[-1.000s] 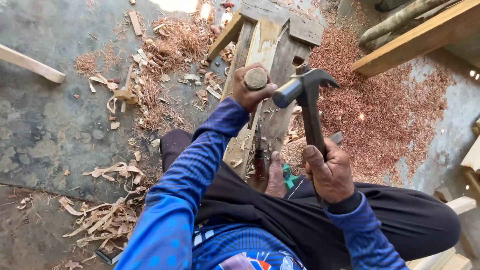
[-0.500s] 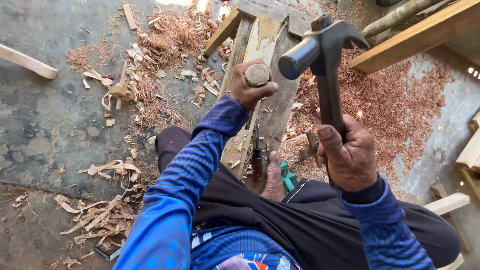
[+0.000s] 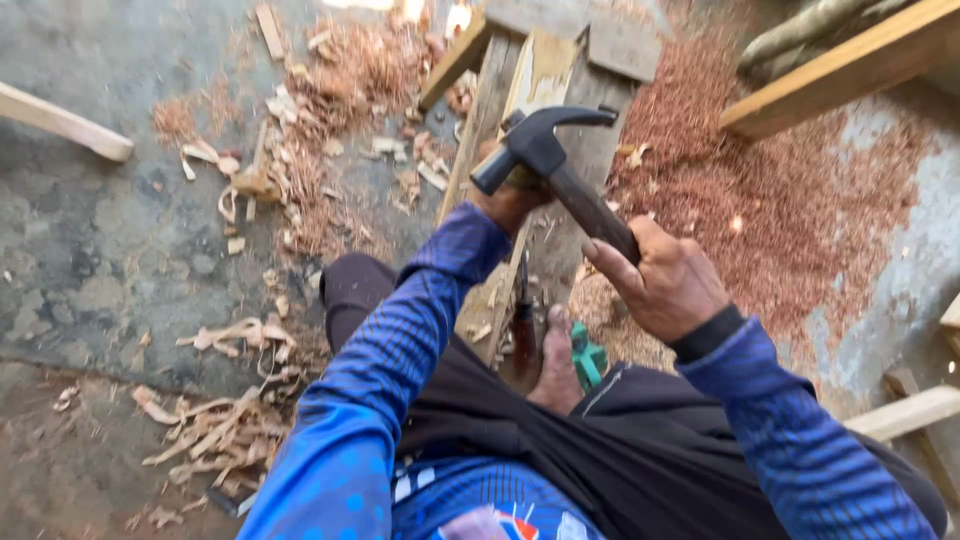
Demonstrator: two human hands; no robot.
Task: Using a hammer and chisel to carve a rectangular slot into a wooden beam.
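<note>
Right hand (image 3: 668, 283) closed round the dark handle of a claw hammer (image 3: 548, 160); grip sits low on the handle, head up and to the left of it. Hammer face points down-left, just over the left hand (image 3: 508, 203). Left hand wraps something mostly hidden under the hammer head; cannot tell what. Beyond both grips, an upright plank (image 3: 535, 85) set against other boards. Below the grips, a bare foot (image 3: 556, 362) with a green tool (image 3: 588, 362) just beside it. Right of the hammer grip, red sawdust (image 3: 800, 200); left of the left hand, shavings (image 3: 330, 110) on the floor (image 3: 90, 260). Blue sleeves, dark trousers.
</note>
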